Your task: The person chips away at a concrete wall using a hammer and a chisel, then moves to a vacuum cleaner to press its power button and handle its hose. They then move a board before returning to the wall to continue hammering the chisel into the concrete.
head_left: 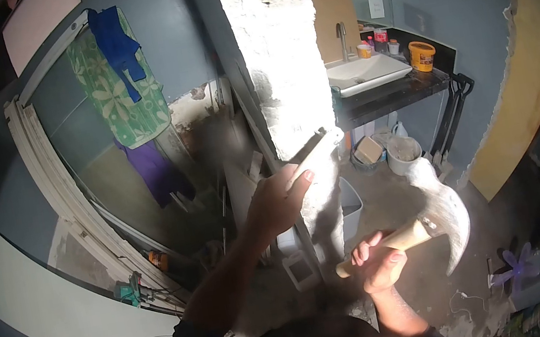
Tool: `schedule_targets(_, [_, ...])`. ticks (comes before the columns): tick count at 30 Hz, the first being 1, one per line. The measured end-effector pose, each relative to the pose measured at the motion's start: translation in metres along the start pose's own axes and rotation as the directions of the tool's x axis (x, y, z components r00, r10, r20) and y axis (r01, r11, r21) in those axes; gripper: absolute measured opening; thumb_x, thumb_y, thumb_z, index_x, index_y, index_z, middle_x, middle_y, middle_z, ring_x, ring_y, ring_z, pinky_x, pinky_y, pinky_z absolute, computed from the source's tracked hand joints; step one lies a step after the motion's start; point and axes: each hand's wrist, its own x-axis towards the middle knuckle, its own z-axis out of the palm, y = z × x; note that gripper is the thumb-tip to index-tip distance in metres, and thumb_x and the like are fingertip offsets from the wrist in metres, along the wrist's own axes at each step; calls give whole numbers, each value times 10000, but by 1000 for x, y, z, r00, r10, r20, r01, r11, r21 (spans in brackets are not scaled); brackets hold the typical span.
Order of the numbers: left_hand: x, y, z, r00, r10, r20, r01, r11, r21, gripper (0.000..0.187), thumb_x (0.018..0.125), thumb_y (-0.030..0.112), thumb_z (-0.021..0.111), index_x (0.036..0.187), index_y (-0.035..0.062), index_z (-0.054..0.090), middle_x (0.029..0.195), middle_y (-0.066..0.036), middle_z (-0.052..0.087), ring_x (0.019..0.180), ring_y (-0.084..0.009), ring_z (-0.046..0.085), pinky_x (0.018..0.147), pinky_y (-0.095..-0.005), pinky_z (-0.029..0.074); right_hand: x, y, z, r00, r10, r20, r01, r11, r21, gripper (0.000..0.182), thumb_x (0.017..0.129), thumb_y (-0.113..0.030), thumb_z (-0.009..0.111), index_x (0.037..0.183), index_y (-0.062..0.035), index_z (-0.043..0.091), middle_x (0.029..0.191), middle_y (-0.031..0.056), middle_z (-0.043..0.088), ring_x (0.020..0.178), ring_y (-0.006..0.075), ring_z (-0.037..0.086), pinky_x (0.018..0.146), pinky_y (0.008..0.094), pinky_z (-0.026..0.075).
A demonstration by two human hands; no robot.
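Note:
My right hand (pixel 380 265) is closed round the wooden handle of a claw hammer (pixel 451 215), whose big pale head points up and to the right. Higher up and further left, my left hand (pixel 277 201) grips a pale, bar-shaped tool (pixel 313 160); its exact kind I cannot tell. The far end of this tool overlaps the edge of a rough, brightly lit wall (pixel 281 45). Bare masonry shows over the wall's narrow face. The hammer is apart from the tool, lower and to the right.
Right of the wall, a white sink (pixel 368 73) sits on a dark counter (pixel 394 96) with an orange tub (pixel 422 56). Buckets (pixel 403 152) stand below it. Cloths (pixel 119 79) hang at left near a white door frame (pixel 65 181). A purple fan (pixel 517 266) lies low right.

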Motion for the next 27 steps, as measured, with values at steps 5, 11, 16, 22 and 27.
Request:
schedule_targets(5, [0, -16, -7, 997, 70, -35, -75, 982, -171, 284, 961, 266, 609, 1048, -4, 609, 810, -158, 675, 743, -283, 668, 688, -388, 493, 12, -19, -6, 993, 61, 103, 3, 845, -535, 423, 981, -404, 584, 936, 16, 554, 655, 56, 576, 574, 128, 552, 546, 285, 450])
schedule_targets(11, [5, -40, -89, 950, -11, 312, 152, 889, -431, 219, 996, 229, 578, 1020, 13, 604, 732, -20, 584, 542, -59, 516, 491, -241, 420, -2, -57, -23, 946, 280, -166, -301, 561, -771, 173, 940, -175, 672, 912, -34, 577, 629, 6, 574, 525, 73, 530, 496, 251, 438])
schedule_targets(16, [30, -46, -116, 950, 20, 310, 82, 946, -312, 334, 1022, 311, 529, 873, 18, 589, 665, 5, 561, 509, -65, 489, 486, -247, 402, 27, -103, 15, 967, 241, -80, -186, 457, -870, 222, 994, -226, 616, 965, -12, 566, 650, 11, 575, 505, 72, 534, 448, 242, 424])
schedule_targets(22, [40, -58, -118, 956, 163, 244, -94, 958, -272, 428, 1019, 362, 526, 800, -2, 577, 629, 1, 533, 575, -85, 493, 543, -291, 411, 61, -140, 94, 981, 148, 126, 77, 301, -951, 267, 1002, -245, 610, 925, -2, 528, 627, -9, 519, 517, 51, 463, 463, 234, 344])
schedule_targets(27, [45, -73, -114, 948, 191, 253, -79, 916, -393, 308, 1032, 265, 550, 860, 18, 610, 634, 33, 528, 511, -17, 431, 463, -212, 353, 80, -150, 174, 939, 85, 334, 329, 66, -942, 410, 1002, -377, 587, 1056, 29, 568, 678, -24, 516, 559, 40, 456, 508, 206, 335])
